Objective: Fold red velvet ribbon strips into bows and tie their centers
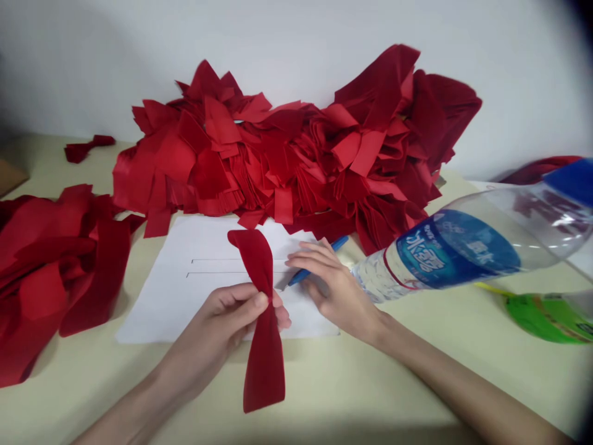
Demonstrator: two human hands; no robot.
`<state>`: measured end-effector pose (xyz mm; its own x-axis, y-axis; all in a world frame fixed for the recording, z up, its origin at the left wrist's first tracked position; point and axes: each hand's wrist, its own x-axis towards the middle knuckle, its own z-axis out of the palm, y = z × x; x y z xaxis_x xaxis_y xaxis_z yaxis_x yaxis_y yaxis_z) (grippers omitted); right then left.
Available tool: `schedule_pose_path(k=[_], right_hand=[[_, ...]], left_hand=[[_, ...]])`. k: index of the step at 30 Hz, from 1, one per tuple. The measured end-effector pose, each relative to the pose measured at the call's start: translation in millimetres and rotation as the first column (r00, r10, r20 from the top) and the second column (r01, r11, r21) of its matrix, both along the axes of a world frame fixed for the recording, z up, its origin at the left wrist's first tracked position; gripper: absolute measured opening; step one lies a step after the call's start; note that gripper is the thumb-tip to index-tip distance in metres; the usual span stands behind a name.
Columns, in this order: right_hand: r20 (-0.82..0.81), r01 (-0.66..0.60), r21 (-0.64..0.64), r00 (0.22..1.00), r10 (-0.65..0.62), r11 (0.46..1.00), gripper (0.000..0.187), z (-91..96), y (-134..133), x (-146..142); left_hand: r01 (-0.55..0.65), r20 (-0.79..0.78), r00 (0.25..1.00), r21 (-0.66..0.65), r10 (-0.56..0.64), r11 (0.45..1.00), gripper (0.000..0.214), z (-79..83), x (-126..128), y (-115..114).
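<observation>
Above a white paper sheet [171, 303], the left hand [222, 318] pinches a red fabric strip [265, 364] at its gathered middle between thumb and fingers, while the right hand [336, 290] curls closed around a blue pen [340, 243].

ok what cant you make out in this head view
In the head view:
blue pen: middle hidden by right hand
red fabric strip: pinched centre hidden by left hand
plastic bottle: far end cut off by right edge
green object: cut off by right edge
</observation>
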<state>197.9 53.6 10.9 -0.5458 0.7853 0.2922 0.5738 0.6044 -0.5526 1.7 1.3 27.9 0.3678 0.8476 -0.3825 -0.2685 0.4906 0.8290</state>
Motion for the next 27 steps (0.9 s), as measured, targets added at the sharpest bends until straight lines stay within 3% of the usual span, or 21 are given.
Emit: schedule_pose_path(k=[4,7,12,15,21,27], right_hand=[[-0.189,-0.023,-0.088,0.982,0.006,0.996,0.011,23.9,-24,-13],[-0.188,-0.025,-0.134,0.982,0.000,0.991,0.017,36.5,-38,-20],[-0.152,0.048,-0.183,0.985,-0.077,0.982,0.011,38.0,-40,-21],[-0.158,-0.002,-0.194,0.987,-0.029,0.981,0.013,39.4,-37,-19],[-0.159,0.014,-0.251,0.986,-0.055,0.968,0.014,42.4,-36,-17],[-0.187,0.017,-0.216,0.981,-0.059,0.976,0.012,41.6,-37,-17]], left_hand=[[0.018,-0.107,0.994,0.071,-0.010,0.997,0.023,-5.1,-1,-1],[0.053,-0.205,0.978,0.154,-0.020,0.987,0.025,-3.4,2,-1],[0.065,-0.315,0.949,0.215,0.006,0.974,0.028,1.5,5,0],[0.093,-0.261,0.965,0.195,-0.040,0.976,0.022,-0.9,3,0],[0.093,-0.004,0.996,-0.001,-0.093,0.996,0.017,-8.1,0,-2],[0.066,0.101,0.993,-0.026,-0.063,0.998,0.013,-5.0,1,-3]])
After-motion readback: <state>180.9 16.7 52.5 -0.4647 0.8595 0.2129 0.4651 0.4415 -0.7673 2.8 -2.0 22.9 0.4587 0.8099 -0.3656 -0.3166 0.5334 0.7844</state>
